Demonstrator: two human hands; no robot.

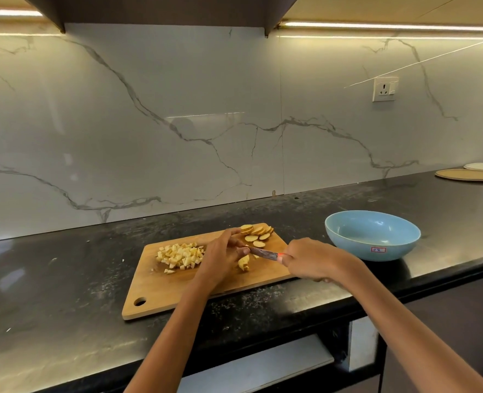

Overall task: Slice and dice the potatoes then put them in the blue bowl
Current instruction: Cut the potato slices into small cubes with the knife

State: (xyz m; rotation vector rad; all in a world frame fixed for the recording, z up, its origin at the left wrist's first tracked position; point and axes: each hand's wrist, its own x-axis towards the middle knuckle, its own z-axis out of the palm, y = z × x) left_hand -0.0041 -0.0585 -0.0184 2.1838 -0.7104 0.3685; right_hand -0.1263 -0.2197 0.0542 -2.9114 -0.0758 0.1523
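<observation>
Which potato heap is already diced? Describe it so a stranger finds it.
On the black countertop lies a wooden cutting board. The pile of small pale cubes sits at its left end, unlike the round skin-edged slices at the far right corner.

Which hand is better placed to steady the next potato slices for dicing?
Probably the left hand: it holds no tool and is beside the uncut slices on the board. The right hand grips the knife.

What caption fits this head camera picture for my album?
Right hand holds knife, left hand steadies potato on cutting board; blue bowl waits.
</observation>
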